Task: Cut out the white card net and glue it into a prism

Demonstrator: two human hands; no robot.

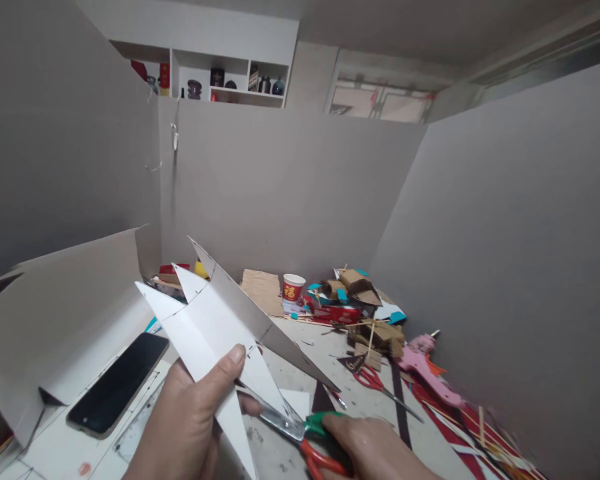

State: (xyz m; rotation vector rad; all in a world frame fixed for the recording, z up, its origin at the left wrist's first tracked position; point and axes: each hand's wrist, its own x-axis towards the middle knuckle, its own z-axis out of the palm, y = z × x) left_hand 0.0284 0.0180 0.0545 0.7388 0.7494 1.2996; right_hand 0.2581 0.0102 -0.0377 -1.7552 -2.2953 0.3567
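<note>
My left hand (193, 407) pinches a folded piece of white card (213, 327) between thumb and fingers. The card has several pointed flaps and dark pencil-like marks along its folds. My right hand (375, 447) is closed round the handles of a pair of scissors (307, 430), one handle green and the other orange-red. The scissor blades point left, at the lower part of the card close to my left fingertips. Whether they are cutting into the card is hard to make out. My right fingers are partly hidden by the handles and the frame's bottom edge.
A black phone (117, 383) lies left, before a large bent white card sheet (80, 313). At the back stand a red paper cup (293, 288) and cardboard pieces (263, 288). Red-handled scissors (370, 378), a pink glue gun (430, 373) and loose strips lie right. Grey partitions (280, 180) surround the table.
</note>
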